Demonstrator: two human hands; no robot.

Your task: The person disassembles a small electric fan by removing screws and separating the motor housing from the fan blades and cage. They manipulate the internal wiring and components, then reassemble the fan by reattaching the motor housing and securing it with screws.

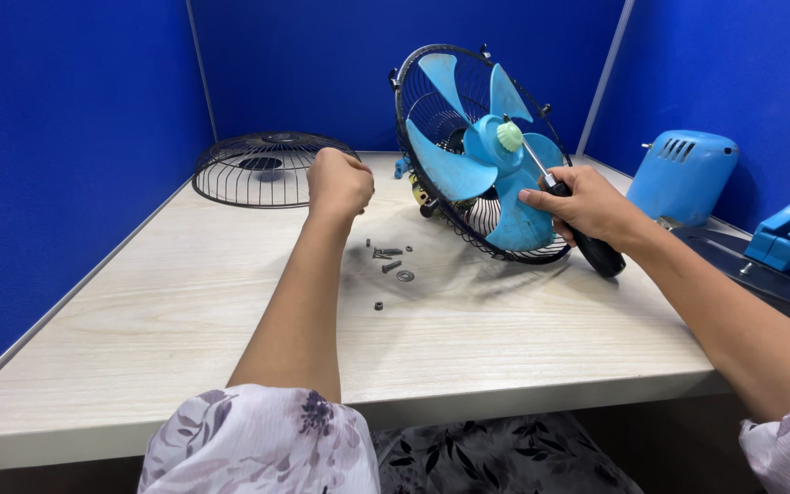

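- Holding a screwdriver (574, 222) by its black handle, the right hand (587, 206) has its grip closed around that handle; the shaft runs up and left to the pale green cap (509, 136) at the middle of the fan blades (482, 155).
- Left hand (338, 181): one, closed into a fist above the worktop (185, 311), between the loose grille and the fan. Whether the fist encloses anything cannot be told.
- Fan blades: one set, blue, with five blades visible, seated in one black wire rear grille (432, 110) that stands tilted on the worktop, facing the person.
- Loose grille (262, 169): one, black wire, dome-shaped, lying on the worktop at the far left, well apart from the fan.
- Small fasteners (391, 263): about five dark pieces, screws, a washer and a nut, scattered on the worktop just in front of the fan and beside the left forearm. The exact count is uncertain at this size.
- Motor housing (688, 174): one, blue with vent slots, at the far right.
- Fan base (779, 274): one, dark and flat, at the right edge, carrying one blue bracket (788, 233).
- Surface: pale wood-grain worktop with a light edge.
- Room: blue partition walls (66, 137) enclose the worktop on the left, back and right.
- Obstruction: the right hand covers the lower part of the screwdriver shaft and part of the lowest blade; the left forearm crosses the worktop near the fasteners.
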